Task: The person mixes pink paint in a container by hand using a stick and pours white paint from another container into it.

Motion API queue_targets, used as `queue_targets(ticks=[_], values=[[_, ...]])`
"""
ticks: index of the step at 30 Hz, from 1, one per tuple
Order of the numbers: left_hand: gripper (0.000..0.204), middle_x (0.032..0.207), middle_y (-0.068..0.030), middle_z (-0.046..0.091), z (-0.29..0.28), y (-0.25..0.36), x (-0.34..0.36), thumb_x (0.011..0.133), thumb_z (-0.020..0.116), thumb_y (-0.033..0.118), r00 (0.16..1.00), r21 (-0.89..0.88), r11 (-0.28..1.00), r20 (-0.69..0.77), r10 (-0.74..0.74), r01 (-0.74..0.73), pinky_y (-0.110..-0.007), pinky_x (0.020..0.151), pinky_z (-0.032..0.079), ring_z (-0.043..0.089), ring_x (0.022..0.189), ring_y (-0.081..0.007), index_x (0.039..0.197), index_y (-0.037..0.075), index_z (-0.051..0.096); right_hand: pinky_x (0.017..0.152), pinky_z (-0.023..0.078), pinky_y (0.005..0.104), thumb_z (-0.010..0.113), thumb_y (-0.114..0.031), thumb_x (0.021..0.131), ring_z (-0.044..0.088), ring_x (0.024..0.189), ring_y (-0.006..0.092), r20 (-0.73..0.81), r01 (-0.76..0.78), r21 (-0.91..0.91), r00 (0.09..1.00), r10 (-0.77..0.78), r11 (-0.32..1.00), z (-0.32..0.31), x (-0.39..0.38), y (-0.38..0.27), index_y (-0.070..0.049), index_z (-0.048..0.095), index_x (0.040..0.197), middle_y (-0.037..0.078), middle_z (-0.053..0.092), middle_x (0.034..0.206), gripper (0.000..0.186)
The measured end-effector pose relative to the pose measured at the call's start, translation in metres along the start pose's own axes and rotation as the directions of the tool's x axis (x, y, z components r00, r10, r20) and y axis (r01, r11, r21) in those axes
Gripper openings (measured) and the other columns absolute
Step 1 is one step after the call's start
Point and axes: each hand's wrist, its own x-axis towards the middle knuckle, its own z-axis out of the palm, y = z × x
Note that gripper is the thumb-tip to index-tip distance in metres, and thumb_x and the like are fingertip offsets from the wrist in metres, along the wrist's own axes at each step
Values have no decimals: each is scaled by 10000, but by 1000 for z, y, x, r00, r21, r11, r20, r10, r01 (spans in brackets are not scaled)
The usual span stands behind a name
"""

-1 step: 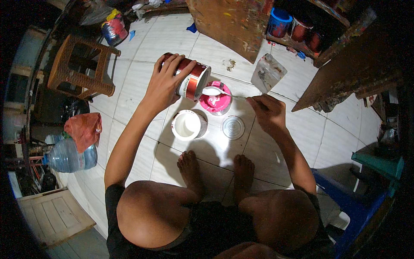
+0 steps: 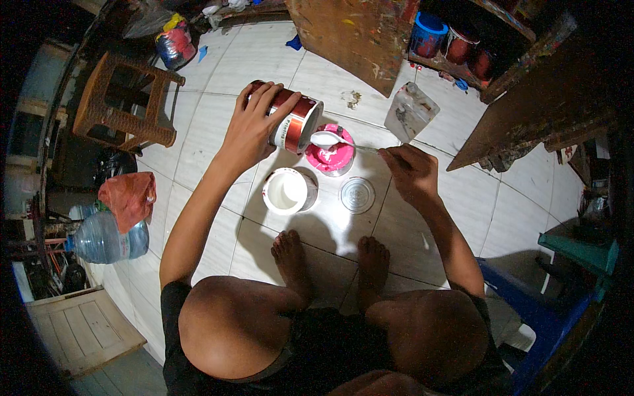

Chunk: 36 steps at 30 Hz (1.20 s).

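Note:
My left hand (image 2: 254,129) is closed around a dark red metal can (image 2: 297,119), tilted on its side with its mouth facing right. In my right hand (image 2: 411,168) is a spoon (image 2: 327,139), pinched by the end of its thin handle. The spoon's bowl carries something white at the can's lip, above an open tin of pink paint (image 2: 330,160) that has white streaks on top. Just nearer to me stands an open white tub (image 2: 288,191), pale inside. A round metal lid (image 2: 356,195) lies flat to the tub's right.
A translucent plastic container (image 2: 411,112) sits beyond my right hand. Paint-stained boards (image 2: 356,39) stand at the back, near blue and red buckets (image 2: 428,34). At left are a brown stool (image 2: 122,99) and a large water bottle (image 2: 112,239); a blue plastic piece (image 2: 528,297) is at lower right.

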Motion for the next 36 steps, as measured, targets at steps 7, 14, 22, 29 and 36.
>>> queue_targets(ticks=[7, 14, 22, 29, 36], values=[[1150, 1474, -126, 484, 1, 0, 1, 475, 940, 113, 1000, 4, 1000, 10, -13, 13, -517, 1224, 275, 420, 1411, -335, 1510, 254, 459, 552, 476, 272, 744, -87, 926, 608, 614, 122, -17, -31, 20, 999, 31, 999, -1, 1, -9, 3, 760, 960, 90, 700, 778, 97], [1143, 1475, -125, 485, -1, 0, 1, 478, 930, 85, 1000, -15, 1000, 20, -22, 22, -514, 1216, 285, 420, 1411, -336, 1507, 246, 460, 582, 500, 308, 720, -110, 934, 637, 643, 170, -23, 29, 32, 999, -28, 999, 0, -2, -3, -27, 759, 995, 95, 705, 809, 110], [1124, 1463, -127, 496, -3, 2, 3, 472, 931, 86, 1000, -15, 1000, 21, -23, 23, -513, 1211, 289, 428, 1403, -337, 1491, 235, 481, 515, 445, 272, 737, -80, 933, 568, 587, 104, -44, 67, 33, 997, -66, 997, 3, -1, -3, -4, 757, 964, 75, 679, 756, 84], [1112, 1454, -129, 501, -3, 1, 2, 485, 936, 113, 1000, 12, 1000, 18, -11, 10, -509, 1208, 292, 437, 1392, -335, 1492, 228, 480, 514, 450, 282, 742, -64, 923, 579, 574, 129, -60, 105, 12, 993, -104, 994, 4, 1, -6, -4, 751, 949, 79, 664, 733, 67], [1139, 1453, -131, 500, -5, 3, 4, 467, 934, 91, 999, -3, 1000, 26, -18, 18, -507, 1209, 293, 437, 1391, -336, 1499, 229, 473, 519, 460, 288, 753, -64, 911, 590, 570, 140, -63, 107, 3, 992, -106, 994, 4, 0, -6, -7, 749, 938, 85, 668, 734, 63]])
